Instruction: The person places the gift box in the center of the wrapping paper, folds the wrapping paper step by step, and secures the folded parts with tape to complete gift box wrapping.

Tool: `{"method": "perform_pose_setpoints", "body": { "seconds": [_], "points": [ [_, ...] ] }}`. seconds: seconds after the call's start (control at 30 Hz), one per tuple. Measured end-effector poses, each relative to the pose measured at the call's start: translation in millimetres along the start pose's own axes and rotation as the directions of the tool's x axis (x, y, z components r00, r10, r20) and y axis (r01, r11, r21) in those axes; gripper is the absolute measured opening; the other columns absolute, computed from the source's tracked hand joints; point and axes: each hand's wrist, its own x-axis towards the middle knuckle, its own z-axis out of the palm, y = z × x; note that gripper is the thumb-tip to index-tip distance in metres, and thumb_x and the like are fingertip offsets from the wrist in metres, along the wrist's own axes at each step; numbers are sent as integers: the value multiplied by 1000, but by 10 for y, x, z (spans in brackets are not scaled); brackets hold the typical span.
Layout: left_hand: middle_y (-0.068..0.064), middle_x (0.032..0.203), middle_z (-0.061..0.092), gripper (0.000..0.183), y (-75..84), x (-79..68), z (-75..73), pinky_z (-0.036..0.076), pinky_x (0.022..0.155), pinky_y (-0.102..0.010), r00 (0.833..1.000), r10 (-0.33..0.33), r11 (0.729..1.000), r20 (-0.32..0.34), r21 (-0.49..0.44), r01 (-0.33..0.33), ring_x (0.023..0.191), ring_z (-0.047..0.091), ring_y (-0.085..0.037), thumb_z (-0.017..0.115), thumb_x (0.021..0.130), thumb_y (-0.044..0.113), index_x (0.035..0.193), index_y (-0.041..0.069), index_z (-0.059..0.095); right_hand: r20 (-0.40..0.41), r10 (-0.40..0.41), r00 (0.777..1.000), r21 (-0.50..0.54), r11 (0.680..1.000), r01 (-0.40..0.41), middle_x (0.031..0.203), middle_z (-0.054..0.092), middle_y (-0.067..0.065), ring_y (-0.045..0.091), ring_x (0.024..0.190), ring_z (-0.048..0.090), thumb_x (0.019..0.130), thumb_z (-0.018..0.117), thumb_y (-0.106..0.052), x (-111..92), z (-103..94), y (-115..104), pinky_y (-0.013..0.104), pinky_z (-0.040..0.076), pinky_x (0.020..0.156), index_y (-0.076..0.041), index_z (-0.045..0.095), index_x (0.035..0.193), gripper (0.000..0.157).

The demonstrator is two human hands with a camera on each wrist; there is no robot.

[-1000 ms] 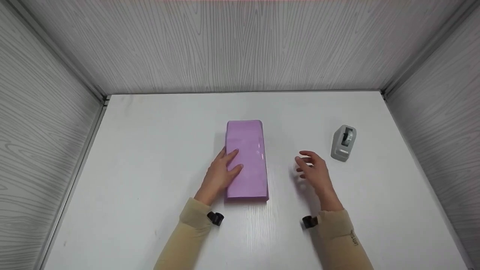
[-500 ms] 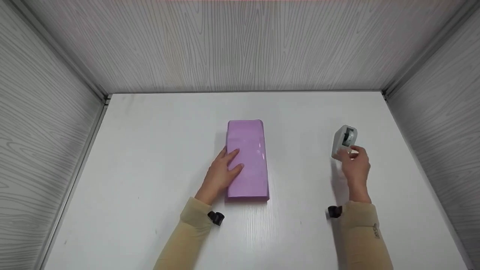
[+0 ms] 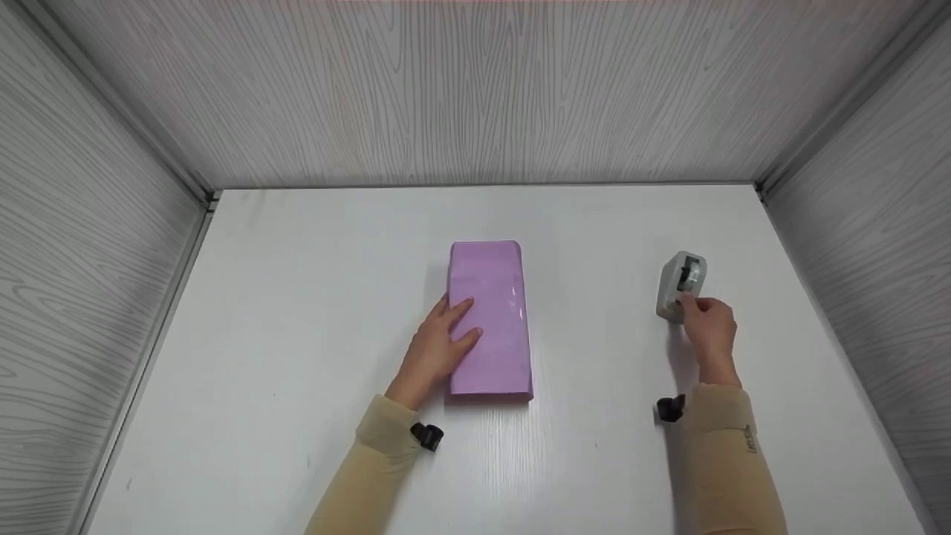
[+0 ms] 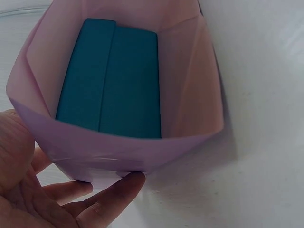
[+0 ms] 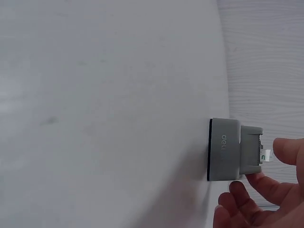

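While wrap [image 3: 494, 357] lies mid-bench [image 3: 297, 297], left hand [image 3: 431, 353] rests on it, fingers spread; right hand [image 3: 711, 329] at dispenser [image 3: 671, 286], cannot tell if pinching tape [image 5: 266, 155]. Apparently fetching tape; next calls for firm pinch, clean pull.

Cool, even light on the tabletop [image 3: 312, 282], tiny glints on purple paper [image 3: 492, 357] beside the left fingers [image 3: 460, 306], soft shadow beneath the right fingers [image 3: 689, 306].

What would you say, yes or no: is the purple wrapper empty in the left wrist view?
No, a teal object shows inside the purple wrapper through its open end.
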Motion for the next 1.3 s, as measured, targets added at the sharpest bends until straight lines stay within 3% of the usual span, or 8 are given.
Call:
{"method": "perform_pose_setpoints", "body": {
  "seconds": [0.17,0.43,0.63,0.93,1.13,1.3],
  "points": [
    [-17,158,26,58,-14,-23,-4,32,109,-51,1000,15,1000,-9,-9,-15,141,30,-38,65,94,36,147,18,48,-27,-14,1000,34,999,15,130,55,22,28,114,53,103,40,-34,33,28,-2,38,44,94,4,52,136,52],
    [-16,158,26,58,-16,-37,-14,32,109,-50,1000,15,1000,-12,-18,-16,141,31,-38,65,94,35,146,18,48,-107,-13,994,53,998,18,128,55,21,29,113,51,101,44,-26,97,50,9,39,43,94,6,58,129,44],
    [-16,158,26,58,-15,-26,-1,33,108,-53,1000,15,1000,-13,-12,-15,140,31,-39,65,94,35,147,19,48,-59,56,997,96,994,-51,127,57,18,24,111,53,101,43,-26,131,34,-24,33,44,91,4,56,131,45],
    [-14,159,25,58,-6,-24,2,32,108,-54,1000,4,1000,-10,-3,-4,140,30,-39,64,94,37,147,21,47,-11,114,993,104,988,-113,130,54,18,24,112,50,99,44,-26,145,-21,-83,33,43,91,5,49,138,50],
    [-17,157,27,57,-6,-9,1,33,108,-53,1000,6,1000,-17,3,-6,139,32,-40,65,94,36,146,20,49,39,140,989,179,973,-145,133,51,15,19,110,49,102,39,-30,93,-73,-171,35,41,96,2,44,143,53],
    [-17,157,27,57,-4,-11,6,33,108,-53,1000,14,1000,-15,1,-14,139,33,-40,65,94,35,146,19,49,97,193,976,236,949,-211,129,49,11,16,98,50,102,40,-29,60,-83,-173,34,47,87,-1,38,148,54]
  ]
}}
